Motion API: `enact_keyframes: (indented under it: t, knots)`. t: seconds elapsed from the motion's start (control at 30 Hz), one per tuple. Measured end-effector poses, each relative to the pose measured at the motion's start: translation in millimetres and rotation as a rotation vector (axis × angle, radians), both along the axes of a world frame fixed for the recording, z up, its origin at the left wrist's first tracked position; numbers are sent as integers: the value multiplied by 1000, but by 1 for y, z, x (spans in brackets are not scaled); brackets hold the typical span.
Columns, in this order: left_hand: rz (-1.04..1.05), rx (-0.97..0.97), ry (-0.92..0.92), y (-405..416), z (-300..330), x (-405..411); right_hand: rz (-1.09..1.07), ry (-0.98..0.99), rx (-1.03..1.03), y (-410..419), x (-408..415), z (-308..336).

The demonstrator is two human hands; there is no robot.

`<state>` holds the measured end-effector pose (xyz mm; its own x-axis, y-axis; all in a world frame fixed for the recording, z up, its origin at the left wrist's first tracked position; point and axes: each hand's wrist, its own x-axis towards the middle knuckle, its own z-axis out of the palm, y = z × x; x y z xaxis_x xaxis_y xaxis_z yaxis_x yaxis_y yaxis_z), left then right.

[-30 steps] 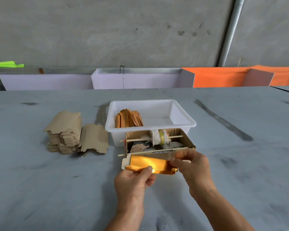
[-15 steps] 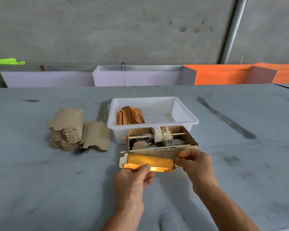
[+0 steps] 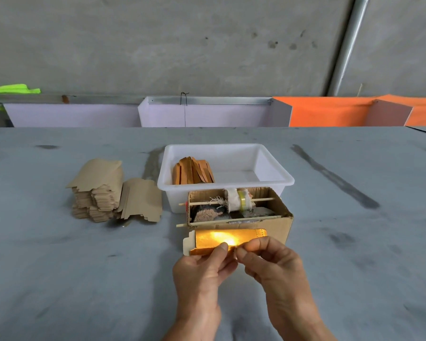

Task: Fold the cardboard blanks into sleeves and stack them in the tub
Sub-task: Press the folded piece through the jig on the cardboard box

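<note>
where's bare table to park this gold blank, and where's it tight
Bare table lies right of the box and tub, and in front of the blank stack on the left. It is tight in the middle, where tub and box stand close together and both hands hold the gold blank right before the box.

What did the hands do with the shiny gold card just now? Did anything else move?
The right hand slid left along the gold blank, from its right end to the middle, and now pinches the near edge beside the left hand, which kept its grip there. The stack of blanks, the white tub with its folded sleeves, and the cardboard box stayed put.
</note>
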<state>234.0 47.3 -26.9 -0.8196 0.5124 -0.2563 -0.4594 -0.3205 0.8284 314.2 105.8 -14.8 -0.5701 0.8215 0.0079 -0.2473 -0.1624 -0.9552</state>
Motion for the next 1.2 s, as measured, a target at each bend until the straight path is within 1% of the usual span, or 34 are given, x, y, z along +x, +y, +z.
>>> enact_keyframes:
  t: [0.17,0.27,0.5,0.77,1.0,1.2]
  knots:
    - [-9,-20,3,0,-1,-2,30,-55,10,-1,-4,2]
    - [-22,-24,6,3,1,-2,11,-98,-5,5,-4,6]
    - [-28,-11,-88,-2,3,-2,8,-186,-5,7,-5,8]
    - [-31,-2,-114,-6,-2,-1,-20,-266,-10,5,-8,3]
    - [-20,7,-135,-9,-9,0,-25,-306,45,2,-8,0]
    - [-32,-8,-103,-8,-11,-1,-6,-316,111,3,-7,2]
